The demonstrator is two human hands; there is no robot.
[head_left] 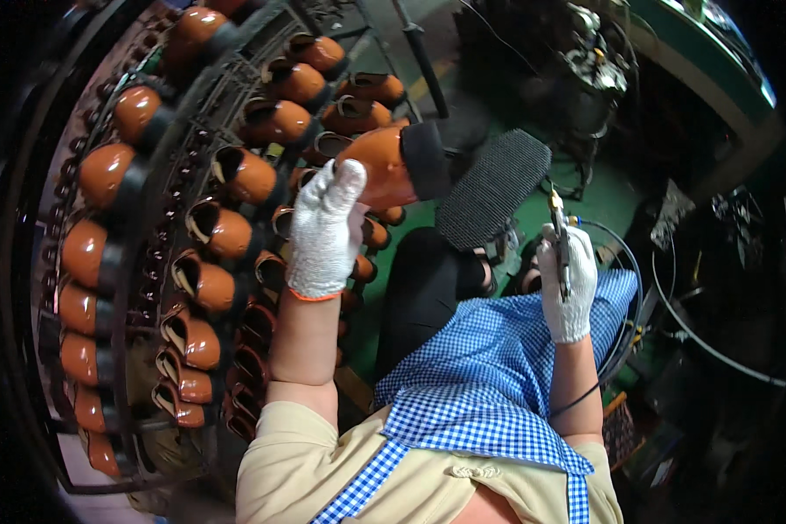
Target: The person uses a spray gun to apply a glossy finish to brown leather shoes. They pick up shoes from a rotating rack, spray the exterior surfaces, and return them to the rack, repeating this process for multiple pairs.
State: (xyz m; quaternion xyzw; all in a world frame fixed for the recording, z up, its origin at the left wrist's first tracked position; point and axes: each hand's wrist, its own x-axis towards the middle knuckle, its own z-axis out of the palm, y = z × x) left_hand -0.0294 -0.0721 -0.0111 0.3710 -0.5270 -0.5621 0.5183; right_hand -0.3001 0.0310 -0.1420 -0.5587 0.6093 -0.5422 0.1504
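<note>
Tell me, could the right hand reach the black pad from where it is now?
Probably yes: the right hand looks near the black pad, with nothing obvious blocking the way. But it's holding a metal tool, so it may need to put that down to grab the pad.

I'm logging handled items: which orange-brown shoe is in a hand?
The glossy shoe in the gloved left hand; the other orange-brown shoes sit on the rack at left.
</note>
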